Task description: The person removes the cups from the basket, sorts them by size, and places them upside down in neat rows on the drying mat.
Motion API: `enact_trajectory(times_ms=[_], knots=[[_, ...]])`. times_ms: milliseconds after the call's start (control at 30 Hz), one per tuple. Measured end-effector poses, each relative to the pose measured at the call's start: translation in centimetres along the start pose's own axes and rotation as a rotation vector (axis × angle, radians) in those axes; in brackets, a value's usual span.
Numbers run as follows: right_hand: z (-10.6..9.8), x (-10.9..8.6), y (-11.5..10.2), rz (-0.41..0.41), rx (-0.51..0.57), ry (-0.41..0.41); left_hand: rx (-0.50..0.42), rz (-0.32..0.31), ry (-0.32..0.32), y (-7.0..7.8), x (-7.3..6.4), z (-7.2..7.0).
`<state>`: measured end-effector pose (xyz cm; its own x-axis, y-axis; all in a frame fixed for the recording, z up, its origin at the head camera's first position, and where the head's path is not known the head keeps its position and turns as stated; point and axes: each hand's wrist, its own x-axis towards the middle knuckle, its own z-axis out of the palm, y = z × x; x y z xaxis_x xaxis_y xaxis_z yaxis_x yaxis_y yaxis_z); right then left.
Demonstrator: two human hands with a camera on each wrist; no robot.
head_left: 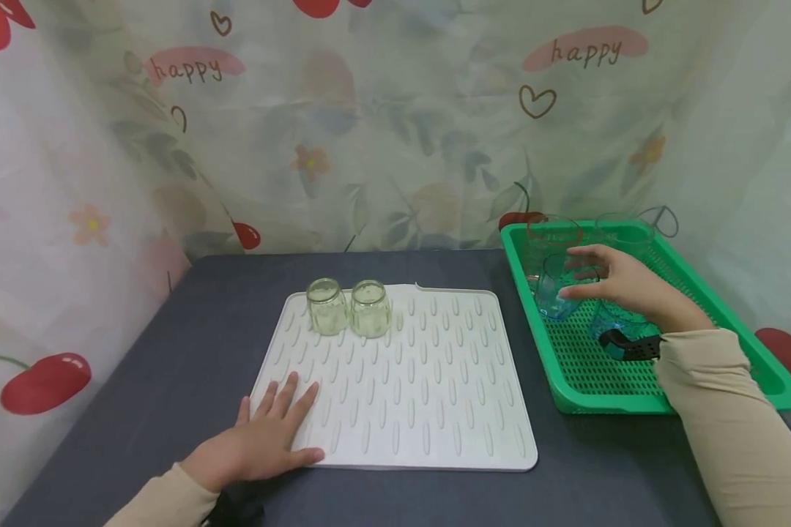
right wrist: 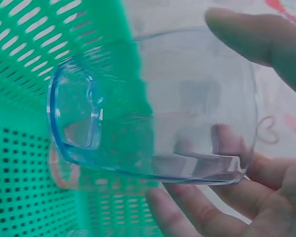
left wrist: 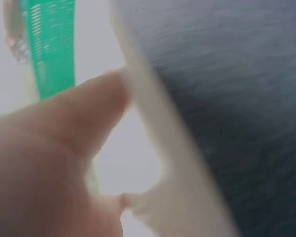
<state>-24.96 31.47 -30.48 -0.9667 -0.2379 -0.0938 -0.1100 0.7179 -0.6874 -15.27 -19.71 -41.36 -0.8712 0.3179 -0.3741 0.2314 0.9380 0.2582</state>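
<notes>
My right hand (head_left: 616, 282) is over the green basket (head_left: 576, 402), thumb and fingers curled around the upper part of a clear, blue-tinted drinking glass (head_left: 554, 300). In the right wrist view the thumb lies along one side of this glass (right wrist: 153, 108) and the other fingers show on the opposite side. My left hand (head_left: 260, 439) rests on the front left corner of a white ridged draining mat (head_left: 435, 388), fingers spread. Two greenish glasses, one on the left (head_left: 327, 311) and one on the right (head_left: 370, 313), stand side by side at the mat's back left, seemingly upside down.
More glassware sits in the basket: a glass with a reddish rim (head_left: 554, 233), a clear mug with a handle (head_left: 662, 219), and a bluish glass (head_left: 613, 322) partly behind the right wrist. A patterned curtain (head_left: 395, 146) closes off the dark table (head_left: 211, 329) behind.
</notes>
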Motion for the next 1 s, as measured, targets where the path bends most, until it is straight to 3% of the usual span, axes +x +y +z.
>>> enact_trajectory(times_ms=[133,233,467,567,767,900,1000], knots=[[-0.4,-0.9,-1.2,-0.01,0.023,0.057,-0.076,0.062,-0.022,0.0,-0.6,-1.9],[-0.7,-1.6,-2.3,-0.012,0.038,0.088,-0.129,0.111,0.009,0.2,-0.9,-3.5],[0.2,-3.2,-5.8,-0.072,0.083,0.141,-0.184,0.176,0.23,2.2,-2.1,-6.6],[1.5,-4.1,-7.5,-0.112,0.079,0.155,-0.224,0.23,0.35,3.5,-2.6,-6.9],[4.6,-5.1,-10.0,-0.23,0.146,0.104,-0.373,0.349,0.554,6.4,-3.1,-6.5],[7.0,-5.4,-11.0,-0.281,0.176,0.085,-0.499,0.452,0.64,8.0,-2.9,-5.7],[8.7,-5.4,-11.3,-0.315,0.205,0.064,-0.569,0.521,0.662,8.9,-2.4,-5.1]])
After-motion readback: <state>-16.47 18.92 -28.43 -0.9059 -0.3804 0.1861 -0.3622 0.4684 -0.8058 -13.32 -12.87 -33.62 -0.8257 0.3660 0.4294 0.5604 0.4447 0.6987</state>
